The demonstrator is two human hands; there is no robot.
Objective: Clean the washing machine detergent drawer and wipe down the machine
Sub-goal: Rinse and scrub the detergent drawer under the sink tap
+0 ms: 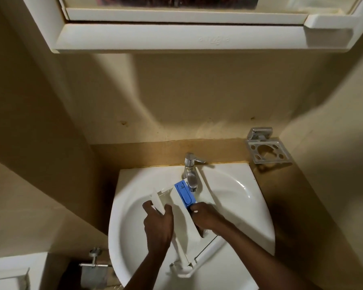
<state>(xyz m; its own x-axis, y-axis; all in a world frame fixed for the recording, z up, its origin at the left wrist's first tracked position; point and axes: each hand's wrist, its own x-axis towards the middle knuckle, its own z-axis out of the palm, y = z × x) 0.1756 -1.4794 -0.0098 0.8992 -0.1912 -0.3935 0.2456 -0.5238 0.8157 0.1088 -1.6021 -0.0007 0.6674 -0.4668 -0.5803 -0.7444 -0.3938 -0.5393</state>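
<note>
The white detergent drawer (181, 227) lies tilted across the white corner sink (239, 197), its far end under the chrome tap (190, 174). A blue insert (184, 193) sits in its far compartment. My left hand (157, 225) grips the drawer's left side, fingers curled round a white panel at its front. My right hand (203, 216) is curled round a small dark object at the near end of the blue insert; what it is cannot be made out. The washing machine is out of view.
A white mirror cabinet (176, 36) hangs overhead. A chrome holder (266, 149) is fixed on the right wall beside the sink. Tan walls close in on both sides. A chrome valve and bracket (94, 260) sit low at the left.
</note>
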